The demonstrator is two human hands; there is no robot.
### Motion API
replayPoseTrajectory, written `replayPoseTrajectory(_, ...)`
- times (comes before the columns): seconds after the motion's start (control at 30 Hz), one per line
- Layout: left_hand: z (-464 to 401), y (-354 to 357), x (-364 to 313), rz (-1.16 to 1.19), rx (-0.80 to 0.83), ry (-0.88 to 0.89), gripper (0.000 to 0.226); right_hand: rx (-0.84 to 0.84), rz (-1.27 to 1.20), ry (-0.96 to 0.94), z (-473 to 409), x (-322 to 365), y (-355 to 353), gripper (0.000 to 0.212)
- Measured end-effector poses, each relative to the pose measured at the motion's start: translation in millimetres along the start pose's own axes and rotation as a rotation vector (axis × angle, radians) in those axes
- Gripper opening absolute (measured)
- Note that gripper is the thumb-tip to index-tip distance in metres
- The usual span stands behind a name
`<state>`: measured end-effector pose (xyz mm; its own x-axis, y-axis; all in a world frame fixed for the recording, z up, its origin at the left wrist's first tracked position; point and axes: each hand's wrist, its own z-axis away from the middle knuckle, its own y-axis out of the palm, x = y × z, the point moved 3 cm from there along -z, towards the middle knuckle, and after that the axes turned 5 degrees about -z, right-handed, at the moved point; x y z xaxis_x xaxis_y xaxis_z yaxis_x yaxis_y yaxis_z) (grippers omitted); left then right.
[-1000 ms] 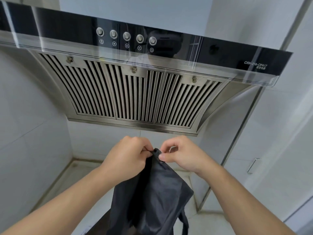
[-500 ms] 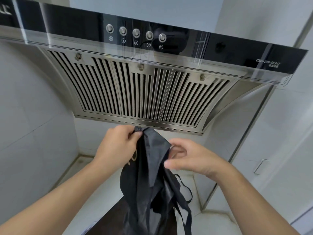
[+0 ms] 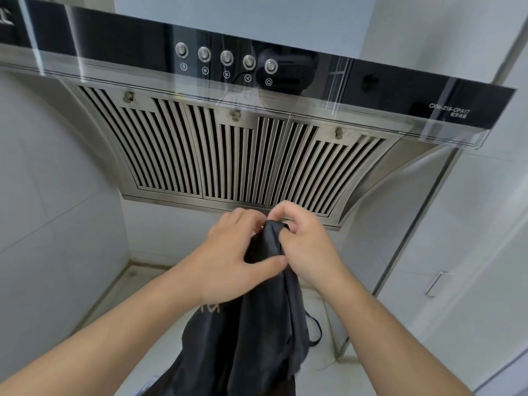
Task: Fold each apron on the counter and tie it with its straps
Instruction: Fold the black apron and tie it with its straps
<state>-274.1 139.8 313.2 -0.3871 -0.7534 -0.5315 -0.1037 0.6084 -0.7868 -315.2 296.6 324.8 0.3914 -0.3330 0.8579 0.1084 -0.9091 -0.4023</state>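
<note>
Closed back together since 0.5 s ago: left hand (image 3: pixel 233 260) and right hand (image 3: pixel 307 250) now touching, both pinching the gathered top edge of the black apron (image 3: pixel 257 332), fingers curled round the cloth. Held up below the range hood (image 3: pixel 228 155), body and a thin strap (image 3: pixel 314 328) dangling over the counter (image 3: pixel 123 298). Early yet, judging by this: no neat fold, strap untied, other aprons unseen.

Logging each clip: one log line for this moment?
left hand: grips apron top | right hand: pinches apron top | apron: hanging, unfolded, untied
</note>
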Motion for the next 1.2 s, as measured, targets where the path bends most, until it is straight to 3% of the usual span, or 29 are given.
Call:
replayPoseTrajectory(0.1,-9,-5,-1,-0.148,-0.105,-0.093,0.020,-0.021,0.057,-0.049,-5,11,3,0.033)
replayPoseTrajectory(0.17,-9,-11,1,-0.166,-0.182,-0.175,0.009,-0.070,0.178,-0.110,-10,13,-2,0.027)
replayPoseTrajectory(0.3,-5,-10,-16,-0.052,-0.099,-0.102,0.023,-0.043,0.271,-0.093,-16,16,-2,0.025)
replayPoseTrajectory(0.37,-8,-7,-18,-0.235,-0.049,-0.131,0.023,0.003,0.235,-0.051,-17,19,-3,0.028)
replayPoseTrajectory(0.43,-14,-8,-9,-0.477,-0.047,-0.167,0.015,0.122,0.278,0.002,-17,20,-8,0.019)
replayPoseTrajectory(0.53,-19,-19,7,-0.493,-0.066,-0.236,0.004,0.377,0.616,0.096,-15,11,-19,0.027)
replayPoseTrajectory(0.6,-19,-24,11,-0.465,-0.065,-0.231,0.010,0.445,0.864,0.159,-15,1,-26,0.028)
replayPoseTrajectory(0.67,-23,-30,13,-0.457,-0.012,-0.227,0.015,0.462,0.958,0.184,-19,2,-37,0.021)
replayPoseTrajectory(0.73,-29,-44,14,-0.463,-0.032,-0.202,0.019,0.386,0.966,0.126,-25,21,-53,0.015)
replayPoseTrajectory(0.77,-32,-55,13,-0.480,-0.119,-0.173,0.021,0.272,0.940,0.069,-28,33,-63,0.016)
replayPoseTrajectory(0.87,-27,-80,4,-0.539,-0.606,0.056,0.021,-0.370,0.807,-0.366,-14,68,-84,0.022)
replayPoseTrajectory(0.9,-21,-79,0,-0.584,-0.595,0.092,0.020,-0.482,0.844,-0.506,-2,70,-81,0.025)
replayPoseTrajectory(0.93,-17,-69,5,-0.645,-0.403,0.095,0.018,-0.412,0.962,-0.523,6,66,-73,0.027)
replayPoseTrajectory(0.97,-12,-55,9,-0.690,-0.097,0.058,0.016,-0.142,1.068,-0.440,10,54,-61,0.023)
replayPoseTrajectory(1.0,-7,-38,19,-0.670,0.251,0.008,0.011,0.221,1.118,-0.226,12,38,-50,0.017)
replayPoseTrajectory(1.03,1,-28,27,-0.655,0.498,-0.045,0.008,0.549,1.114,0.020,18,22,-48,0.011)
replayPoseTrajectory(1.07,4,-27,32,-0.642,0.553,-0.077,0.008,0.691,1.093,0.149,20,16,-52,0.011)
replayPoseTrajectory(1.1,1,-35,33,-0.644,0.432,-0.111,0.010,0.649,1.071,0.136,16,17,-58,0.012)
replayPoseTrajectory(1.13,-7,-51,32,-0.627,0.113,-0.094,0.014,0.428,1.052,0.015,7,25,-67,0.015)
replayPoseTrajectory(1.2,-13,-83,21,-0.440,-0.565,0.018,0.023,-0.216,0.866,-0.345,1,49,-84,0.023)
